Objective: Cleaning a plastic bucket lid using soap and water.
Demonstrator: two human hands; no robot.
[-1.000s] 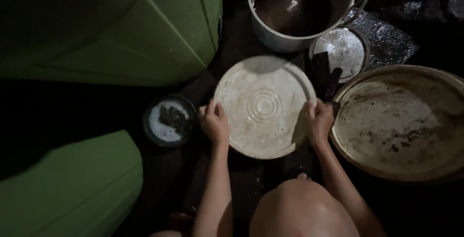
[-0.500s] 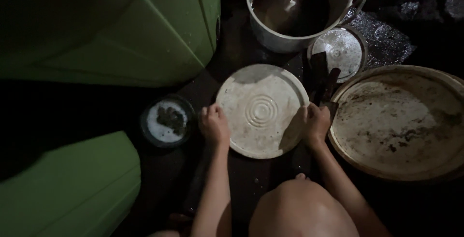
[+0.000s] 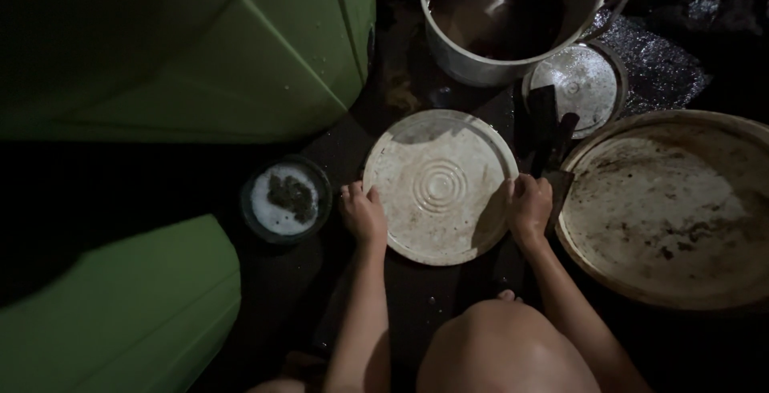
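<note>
left hand (image 3: 364, 213), right hand (image 3: 530, 205), both curled gripping

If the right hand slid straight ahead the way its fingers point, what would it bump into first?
The right hand grips the round plate's right rim, fingers pointing up-picture. Straight on, it would likely first meet the dark utensil just beyond, then the small lid. Heights are hard to judge in this dim view.

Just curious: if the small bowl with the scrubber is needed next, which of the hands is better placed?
Probably the left hand: it grips the round lid on the edge nearest the small bowl; the right hand is across the lid.
</note>
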